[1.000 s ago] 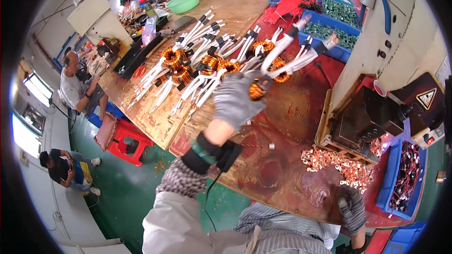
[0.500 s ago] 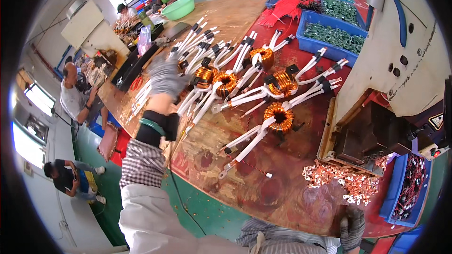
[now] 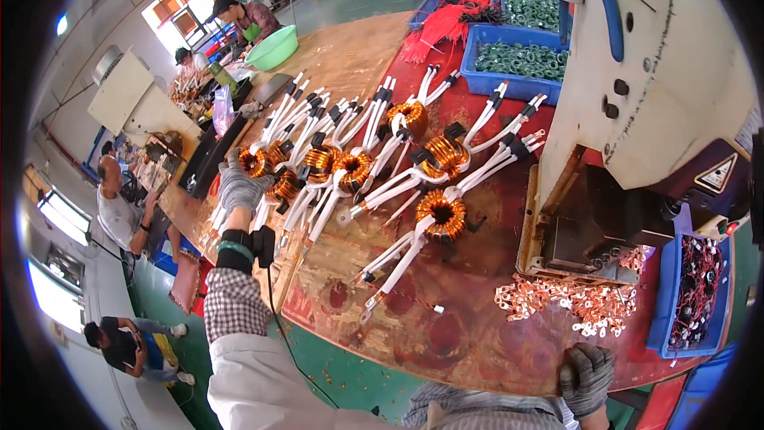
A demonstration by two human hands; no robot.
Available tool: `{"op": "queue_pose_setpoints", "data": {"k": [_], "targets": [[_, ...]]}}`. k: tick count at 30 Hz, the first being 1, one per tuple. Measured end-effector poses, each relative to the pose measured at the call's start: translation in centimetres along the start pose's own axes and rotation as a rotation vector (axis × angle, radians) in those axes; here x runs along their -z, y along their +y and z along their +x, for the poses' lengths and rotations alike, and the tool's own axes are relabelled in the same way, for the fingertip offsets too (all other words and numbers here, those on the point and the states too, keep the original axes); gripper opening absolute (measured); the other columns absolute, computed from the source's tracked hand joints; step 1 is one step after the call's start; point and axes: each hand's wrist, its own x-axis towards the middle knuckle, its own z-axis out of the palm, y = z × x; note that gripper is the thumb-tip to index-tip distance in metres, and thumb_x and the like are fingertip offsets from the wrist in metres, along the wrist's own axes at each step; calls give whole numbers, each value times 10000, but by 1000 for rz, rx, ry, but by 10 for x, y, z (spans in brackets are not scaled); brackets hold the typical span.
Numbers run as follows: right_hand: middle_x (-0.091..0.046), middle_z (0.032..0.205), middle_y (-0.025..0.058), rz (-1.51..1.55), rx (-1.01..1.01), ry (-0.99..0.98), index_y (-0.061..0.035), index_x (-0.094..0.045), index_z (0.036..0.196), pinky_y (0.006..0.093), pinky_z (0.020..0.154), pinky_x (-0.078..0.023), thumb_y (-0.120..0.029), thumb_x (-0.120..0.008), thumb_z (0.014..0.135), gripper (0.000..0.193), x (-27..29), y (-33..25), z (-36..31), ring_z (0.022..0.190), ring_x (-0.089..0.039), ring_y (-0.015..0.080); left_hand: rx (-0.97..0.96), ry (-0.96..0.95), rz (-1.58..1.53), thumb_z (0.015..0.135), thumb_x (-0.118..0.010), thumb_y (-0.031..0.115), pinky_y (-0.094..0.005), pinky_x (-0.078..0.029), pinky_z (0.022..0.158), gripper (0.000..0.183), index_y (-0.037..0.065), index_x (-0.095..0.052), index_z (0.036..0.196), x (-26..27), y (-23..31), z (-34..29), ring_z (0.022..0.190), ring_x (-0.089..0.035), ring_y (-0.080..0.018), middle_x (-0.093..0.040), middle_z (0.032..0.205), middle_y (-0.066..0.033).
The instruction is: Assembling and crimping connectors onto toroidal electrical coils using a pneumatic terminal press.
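Observation:
My left hand, in a grey glove, reaches to the far left of the table. Its fingers close around the near side of a copper-wound ring coil with white sleeved leads; the palm hides part of the grip. Right beside it lies another coil. My right hand, also gloved, rests at the table's near edge with fingers curled and nothing visible in them. Closest to it is a heap of copper terminal lugs. Between the hands lie more coils, among them a near one and one behind it.
A press machine stands at the right. Blue bins hold green rings and small wired parts. Red wires lie at the back. A green basin stands by a co-worker. A black cable hangs from my left wrist.
My left hand, blurred before, has moved left and nearer and is now sharp at a coil. My right hand sits further onto the table edge. The whole view has shifted slightly.

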Motion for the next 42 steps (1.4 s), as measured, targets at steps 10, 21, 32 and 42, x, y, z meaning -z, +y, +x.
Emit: {"op": "queue_pose_setpoints", "data": {"k": [10,21,32,42], "targets": [[-544,900,152,147,-20,-28,-46,-529,991,422,727,-409,-252,-554,774,300,4,10,-16,829,-497,339,65,-113,-1894,736,-612,253,-351,-456,846,512,19,-441,1158,115,-74,-115,976,-537,-233,-536,1070,-113],[-504,1163,126,639,456,-12,-46,-440,1214,356,841,-416,-297,-543,810,487,41,-77,60,999,-514,264,-72,-897,-2699,582,-751,365,-299,-385,750,857,26,-297,1225,151,59,-285,823,-418,-173,-381,972,-63],[-518,631,55,1421,-285,-300,-15,-512,893,299,564,-434,-334,-446,886,326,7,-52,-31,596,-530,192,-310,-1824,-2610,746,-581,472,-245,-422,610,763,5,-276,1265,22,109,-320,706,-460,-158,-434,1036,-148],[-523,672,150,1037,-279,53,-30,-482,897,402,581,-435,-297,-455,861,271,20,-18,-54,644,-532,333,-245,-1855,-2520,787,-546,389,-256,-382,734,696,-6,-257,1282,13,147,-337,849,-434,-172,-395,1121,-157]]}}
